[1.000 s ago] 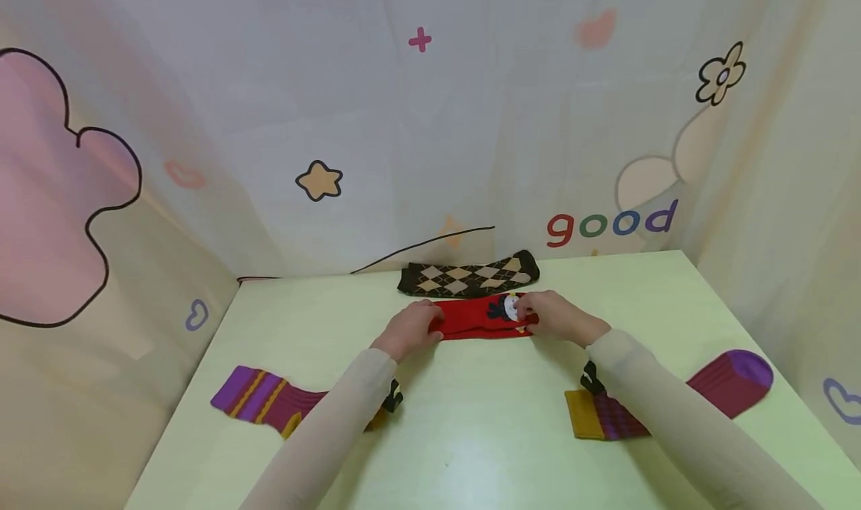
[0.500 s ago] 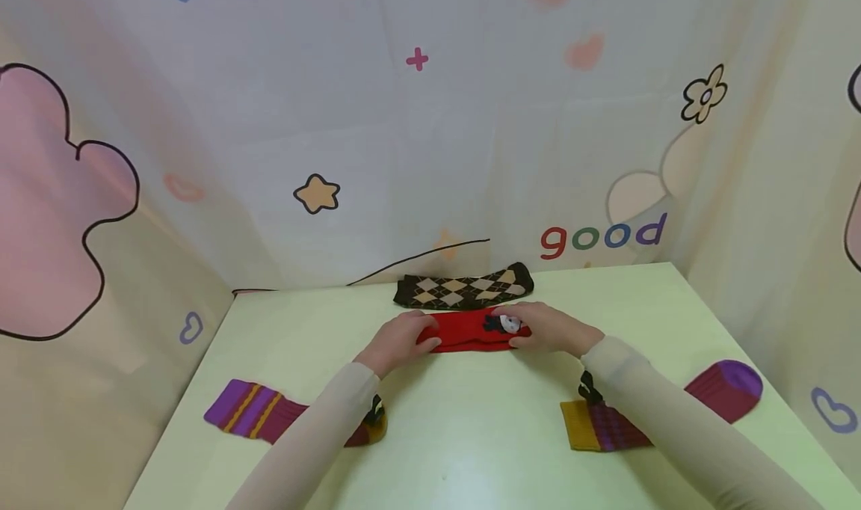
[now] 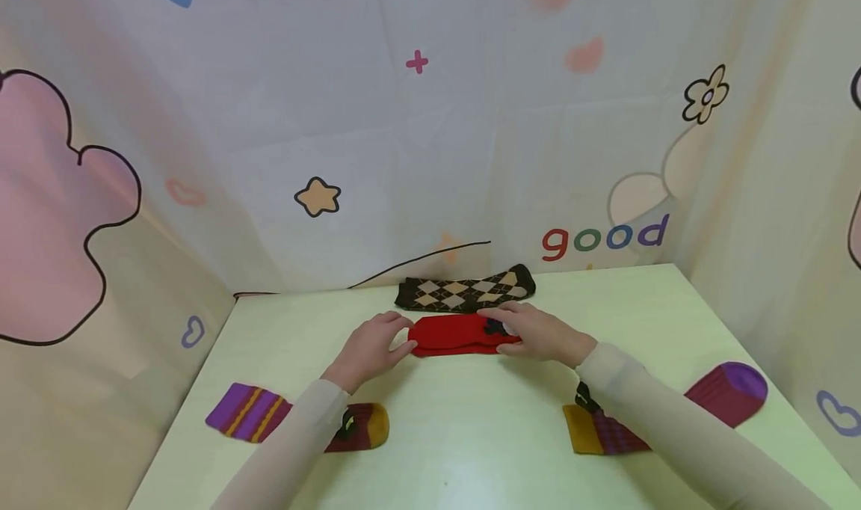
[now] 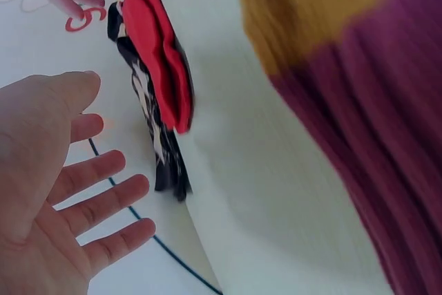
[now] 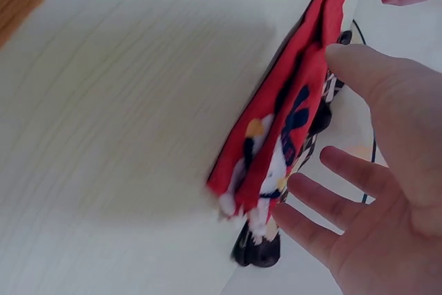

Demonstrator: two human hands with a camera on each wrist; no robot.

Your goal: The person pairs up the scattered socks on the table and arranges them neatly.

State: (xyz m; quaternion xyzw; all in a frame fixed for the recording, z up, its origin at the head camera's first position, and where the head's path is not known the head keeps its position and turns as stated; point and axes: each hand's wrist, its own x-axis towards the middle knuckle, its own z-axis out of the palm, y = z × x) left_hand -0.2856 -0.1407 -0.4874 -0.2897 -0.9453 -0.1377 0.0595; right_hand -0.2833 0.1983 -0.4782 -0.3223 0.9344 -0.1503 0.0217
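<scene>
A red pair of socks with a cartoon figure lies flat, one sock on the other, near the back of the table. My left hand is just off its left end; the left wrist view shows those fingers spread and apart from the fabric. Over the socks' right end hangs my right hand, covering part of the figure. Its thumb and fingers are extended and loose around the socks, pinching nothing; whether they touch is unclear. Directly behind lie dark argyle socks.
A purple, maroon and mustard sock lies at left, partly under the left sleeve. Another maroon sock with mustard cuff lies at right, crossed by the right forearm. Behind the table hangs a printed curtain.
My left hand has come away from the red socks, leftward and toward me. My right hand has shifted slightly left along them. The red socks now lie a little further left.
</scene>
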